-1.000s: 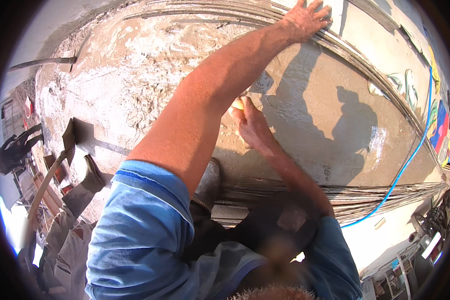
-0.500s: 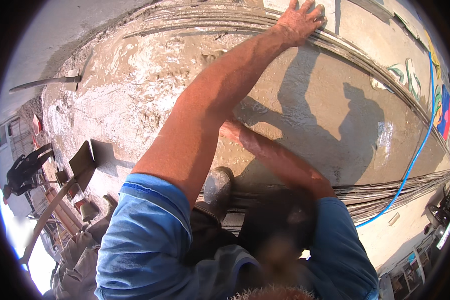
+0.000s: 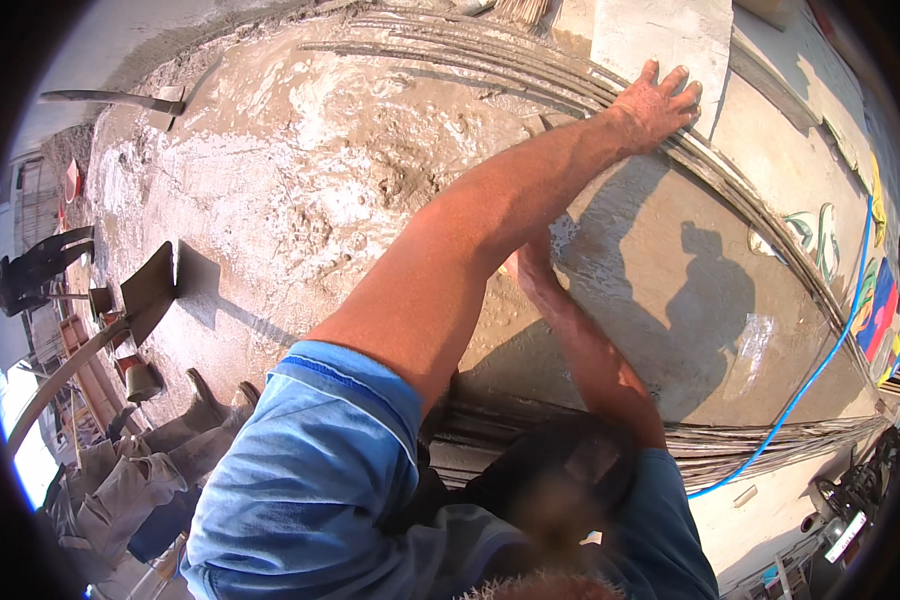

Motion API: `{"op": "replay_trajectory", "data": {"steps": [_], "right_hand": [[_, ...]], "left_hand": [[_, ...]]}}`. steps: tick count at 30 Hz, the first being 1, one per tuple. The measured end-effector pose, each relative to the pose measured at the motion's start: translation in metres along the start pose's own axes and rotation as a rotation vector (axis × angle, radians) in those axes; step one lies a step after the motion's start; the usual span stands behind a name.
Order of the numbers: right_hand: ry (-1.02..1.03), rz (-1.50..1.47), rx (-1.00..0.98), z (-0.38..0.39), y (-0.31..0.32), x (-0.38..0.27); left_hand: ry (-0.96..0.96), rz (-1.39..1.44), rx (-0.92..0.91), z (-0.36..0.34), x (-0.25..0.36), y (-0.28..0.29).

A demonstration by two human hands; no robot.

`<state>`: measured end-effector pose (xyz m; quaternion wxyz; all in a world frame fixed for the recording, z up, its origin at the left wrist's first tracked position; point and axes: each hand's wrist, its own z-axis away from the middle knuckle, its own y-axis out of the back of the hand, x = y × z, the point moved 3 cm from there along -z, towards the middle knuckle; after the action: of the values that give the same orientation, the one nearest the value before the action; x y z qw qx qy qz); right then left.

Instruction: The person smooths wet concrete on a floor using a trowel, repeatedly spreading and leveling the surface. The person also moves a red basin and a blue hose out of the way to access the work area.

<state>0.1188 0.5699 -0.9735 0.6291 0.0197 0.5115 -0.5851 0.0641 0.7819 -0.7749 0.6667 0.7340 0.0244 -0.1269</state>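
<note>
My left arm reaches across to the far side. There my left hand (image 3: 660, 108) lies with fingers spread on a bundle of long thin rods or strips (image 3: 725, 178), at the edge of a pale slab (image 3: 660, 45). Below it my right arm bends up from the lower right. Only a sliver of my right hand (image 3: 518, 264) shows; the left forearm hides its fingers and anything they may hold. That hand is low over wet grey concrete (image 3: 610, 270), smooth on the right and lumpy on the left.
A second rod bundle (image 3: 760, 440) runs along the near side. A blue hose (image 3: 805, 385) crosses at right, near sandals (image 3: 826, 245). At left are a shovel (image 3: 150, 300), a long-handled tool (image 3: 165, 105), a bucket (image 3: 142, 380), a standing person (image 3: 40, 268) and another person's grey clothing (image 3: 120, 470).
The view has shifted. My left hand stays spread on the far rods and appears further right. My right forearm now points more steeply upward, its hand still behind the left arm.
</note>
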Motion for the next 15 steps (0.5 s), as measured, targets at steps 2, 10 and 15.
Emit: {"op": "replay_trajectory", "data": {"steps": [2, 10, 15], "right_hand": [[0.264, 1.325, -0.128, 0.016, -0.059, 0.011], [0.232, 1.306, 0.001, -0.015, -0.075, -0.057], [0.248, 1.452, -0.214, -0.015, -0.087, -0.029]], "left_hand": [[0.008, 0.016, -0.031, 0.013, -0.009, -0.01], [-0.003, -0.029, -0.058, 0.011, -0.008, -0.016], [-0.012, -0.006, -0.017, 0.005, -0.008, -0.018]]}}
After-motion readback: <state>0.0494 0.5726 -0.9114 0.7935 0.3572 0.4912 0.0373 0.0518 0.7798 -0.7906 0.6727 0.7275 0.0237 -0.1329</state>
